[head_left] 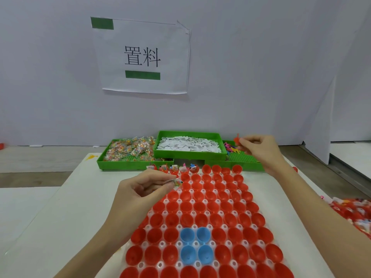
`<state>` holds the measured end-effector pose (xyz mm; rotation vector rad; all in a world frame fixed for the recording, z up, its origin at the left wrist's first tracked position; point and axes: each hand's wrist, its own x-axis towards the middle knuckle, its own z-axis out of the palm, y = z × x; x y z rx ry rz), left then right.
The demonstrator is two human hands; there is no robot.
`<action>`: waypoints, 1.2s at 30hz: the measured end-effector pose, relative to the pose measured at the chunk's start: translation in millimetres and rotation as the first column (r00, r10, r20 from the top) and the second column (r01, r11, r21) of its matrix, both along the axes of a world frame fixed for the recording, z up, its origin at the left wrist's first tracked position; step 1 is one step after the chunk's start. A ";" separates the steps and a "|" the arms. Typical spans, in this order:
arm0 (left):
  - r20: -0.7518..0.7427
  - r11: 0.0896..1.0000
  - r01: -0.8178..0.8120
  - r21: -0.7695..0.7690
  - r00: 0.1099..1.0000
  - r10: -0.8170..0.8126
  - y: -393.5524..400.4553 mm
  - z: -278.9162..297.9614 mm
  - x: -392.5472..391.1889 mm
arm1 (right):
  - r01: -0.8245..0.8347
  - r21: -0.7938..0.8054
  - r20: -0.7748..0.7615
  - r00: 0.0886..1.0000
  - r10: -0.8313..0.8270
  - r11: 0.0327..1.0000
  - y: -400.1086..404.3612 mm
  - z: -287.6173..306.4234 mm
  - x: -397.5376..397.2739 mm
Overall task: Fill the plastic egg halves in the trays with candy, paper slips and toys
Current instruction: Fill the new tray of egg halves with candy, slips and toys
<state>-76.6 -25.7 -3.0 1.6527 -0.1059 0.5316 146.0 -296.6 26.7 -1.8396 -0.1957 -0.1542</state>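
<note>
Now right hand (259,150) around toy (236,139)

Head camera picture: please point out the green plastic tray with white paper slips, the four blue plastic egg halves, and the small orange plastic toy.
Green plastic tray with white paper slips (188,154): head view, on its front wall.
Blue plastic egg halves (187,235): head view, inside the upper left one.
Small orange plastic toy (236,139): head view, on its body, pinched by the right hand (259,149).

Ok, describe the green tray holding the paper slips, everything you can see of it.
The green tray is a shallow rectangular bin of what looks like plastic, with raised walls. It is heaped with white printed paper slips. It sits higher than the two green trays beside it, overlapping both: the candy tray to its left and the toy tray to its right. Neither hand touches it.
</note>
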 end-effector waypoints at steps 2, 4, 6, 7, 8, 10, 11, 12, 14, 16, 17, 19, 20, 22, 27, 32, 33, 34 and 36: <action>0.006 1.000 0.005 -0.008 1.000 -0.005 -5.1 1.0 -2.3 | -0.199 0.082 -0.037 0.979 0.202 0.977 5.7 12.4 -34.5; 0.026 1.000 0.001 -0.029 1.000 -0.001 -10.4 2.0 -5.7 | -0.336 0.056 -0.027 0.941 0.338 0.940 12.8 18.3 -70.2; 0.049 1.000 0.000 -0.013 0.999 0.000 -16.0 3.3 -8.2 | -0.415 0.024 -0.016 0.910 0.415 0.910 20.0 19.4 -102.2; 0.059 1.000 0.006 0.002 0.998 -0.006 -18.5 3.6 -9.0 | -0.447 0.011 -0.019 0.894 0.447 0.894 24.1 18.6 -116.3; 0.070 1.000 0.014 0.019 0.997 -0.015 -20.5 3.8 -9.3 | -0.480 -0.007 -0.024 0.877 0.480 0.877 28.5 17.4 -128.8; 0.073 0.998 0.026 0.058 0.997 -0.030 -23.0 3.9 -8.9 | -0.536 -0.053 -0.031 0.844 0.536 0.842 38.0 14.5 -147.2; 0.060 0.997 0.030 0.071 0.998 -0.034 -24.1 3.7 -9.0 | -0.557 -0.070 -0.031 0.830 0.557 0.827 42.0 12.3 -153.4; 0.048 0.997 0.032 0.072 0.998 -0.035 -25.3 3.9 -9.0 | -0.571 -0.074 -0.030 0.821 0.571 0.817 45.0 10.5 -157.1; 0.034 0.998 0.034 0.058 0.999 -0.036 -26.8 4.2 -10.3 | -0.570 -0.059 -0.017 0.821 0.570 0.819 48.3 6.9 -159.9; 0.028 0.997 0.036 0.062 0.999 -0.038 -27.4 3.7 -11.0 | -0.562 -0.053 -0.003 0.826 0.563 0.825 48.9 4.4 -160.1; 0.029 0.997 0.036 0.063 0.999 -0.038 -27.5 3.1 -11.2 | -0.567 -0.055 0.004 0.823 0.568 0.822 49.0 2.8 -159.9; 0.031 0.997 0.028 0.068 0.999 -0.030 -27.8 1.9 -11.2 | -0.569 -0.079 0.019 0.820 0.572 0.819 48.3 0.7 -159.0; 0.030 0.997 0.019 0.079 0.999 -0.022 -28.6 1.4 -11.0 | -0.562 -0.102 0.027 0.823 0.567 0.821 46.8 0.2 -158.0; 0.017 0.995 0.003 0.100 1.000 -0.005 -30.7 1.3 -9.5 | -0.555 -0.166 0.042 0.822 0.568 0.815 41.7 2.2 -155.5; 0.044 0.980 0.045 0.193 0.998 -0.054 -36.1 6.7 4.5 | -0.582 -0.139 0.054 0.804 0.593 0.802 31.2 6.7 -148.4; 0.148 0.949 0.053 0.310 0.984 -0.104 -44.3 12.0 23.3 | -0.529 -0.155 0.084 0.835 0.544 0.835 20.8 5.8 -138.1; 0.157 0.947 0.047 0.317 0.982 -0.101 -46.3 11.8 27.3 | -0.523 -0.168 0.086 0.837 0.540 0.836 19.0 4.8 -136.5; 0.155 0.947 0.044 0.318 0.983 -0.098 -48.7 10.9 31.5 | -0.509 -0.184 0.087 0.844 0.530 0.841 18.1 3.2 -134.8; 0.120 0.951 0.039 0.307 0.990 -0.080 -54.1 7.0 41.6 | -0.460 -0.217 0.084 0.870 0.486 0.861 17.1 -2.1 -130.8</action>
